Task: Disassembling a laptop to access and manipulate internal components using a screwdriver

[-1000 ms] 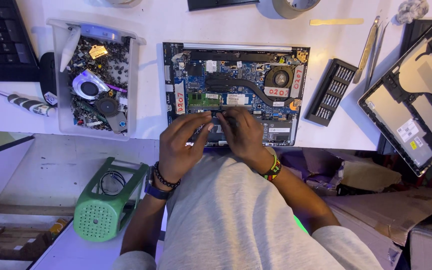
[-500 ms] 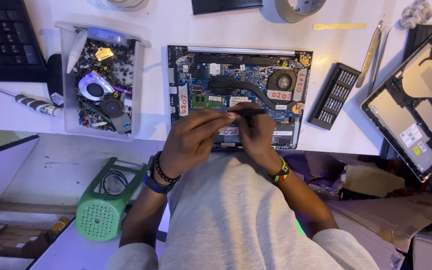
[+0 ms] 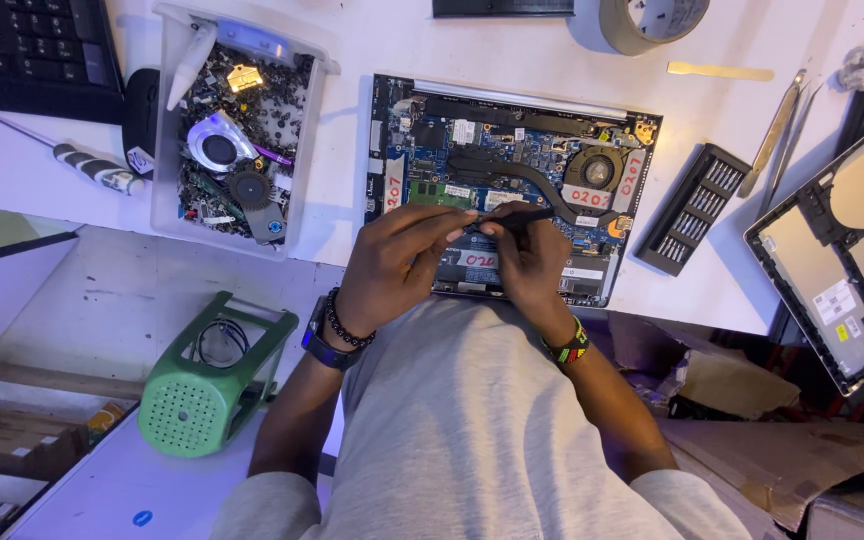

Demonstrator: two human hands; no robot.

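The opened laptop [image 3: 512, 180] lies flat on the white desk [image 3: 552, 55], its circuit board exposed and fragile. Left hand [image 3: 397, 255] and right hand [image 3: 527, 260] both pinch a thin black tool [image 3: 517, 214]; handle by the stiff chassis edges.

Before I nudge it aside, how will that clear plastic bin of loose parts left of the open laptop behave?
The clear plastic bin should slide across the white table rather than tip: it sits low and wide. It is probably heavy for its size, packed with screws and fans. A jolt would likely shift the loose contents.
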